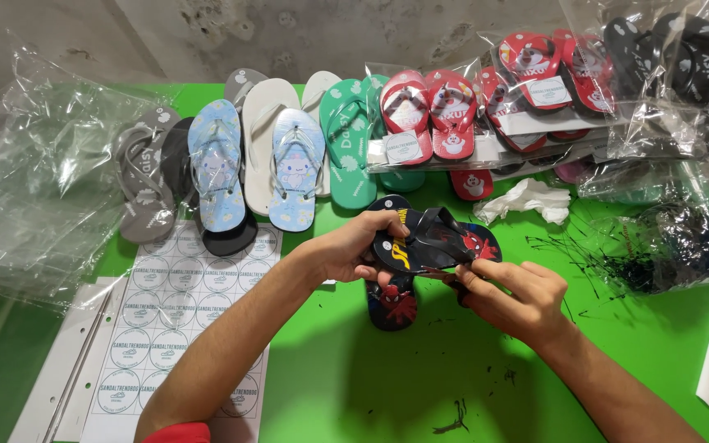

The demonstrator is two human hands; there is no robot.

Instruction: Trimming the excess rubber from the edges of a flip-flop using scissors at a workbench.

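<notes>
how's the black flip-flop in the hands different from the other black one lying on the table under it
The held black flip-flop is lifted off the green table, gripped by the left hand and right hand; the lying black flip-flop rests flat, untouched. The held one lies crosswise with its strap in view; the lying one points away and is mostly covered. Both are small, black, with red cartoon prints.

Bench (354, 385): bright green, black ink marks near right edge. Held flip-flop (432, 242): black, red and yellow print. Flip-flop beneath (393, 305): black, red figure print. Along far edge: grey pair (143, 184), light-blue pair (256, 168) with cartoon print, green pair (353, 143), red bagged pairs (428, 115). Sticker sheet (170, 328): white, round labels.
</notes>
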